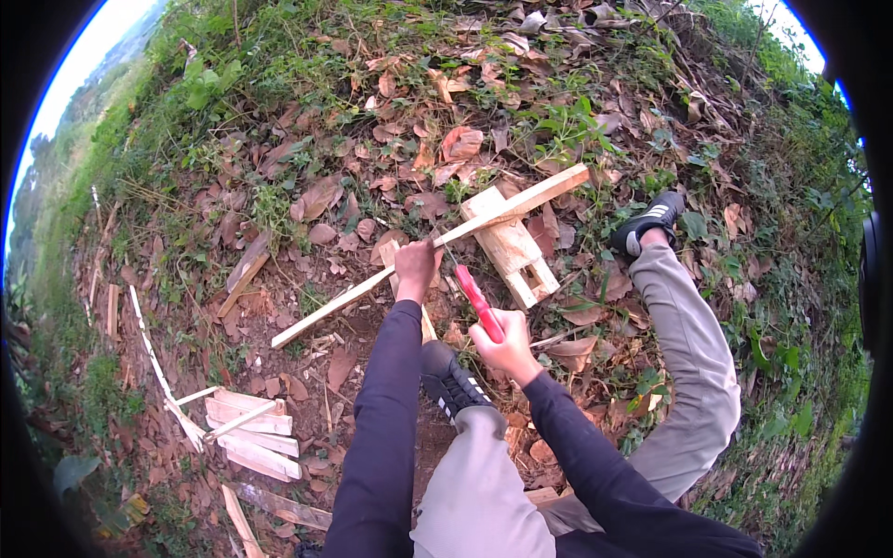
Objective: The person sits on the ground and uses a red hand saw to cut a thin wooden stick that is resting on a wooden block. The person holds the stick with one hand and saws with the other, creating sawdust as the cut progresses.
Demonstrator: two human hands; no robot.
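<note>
A long, narrow wooden strip (pixel 530 197) lies slantwise across a thicker wooden block (pixel 507 244), which has a square notch at its near end. My left hand (pixel 416 268) is closed round the strip's middle, just left of the block. In my right hand (pixel 504 346) is the red handle of a hand saw (pixel 476 296). Its thin blade reaches up to the strip, close beside my left fingers; whether its teeth have cut in cannot be made out. Another piece of wood (pixel 427 325) sits beneath my left wrist.
Several cut wooden pieces (pixel 256 428) are stacked at the lower left, near a long thin strip (pixel 151 349). A short board (pixel 246 270) lies left of my hands. My shoes (pixel 456 386) stand on sloping ground with dry leaves and green plants.
</note>
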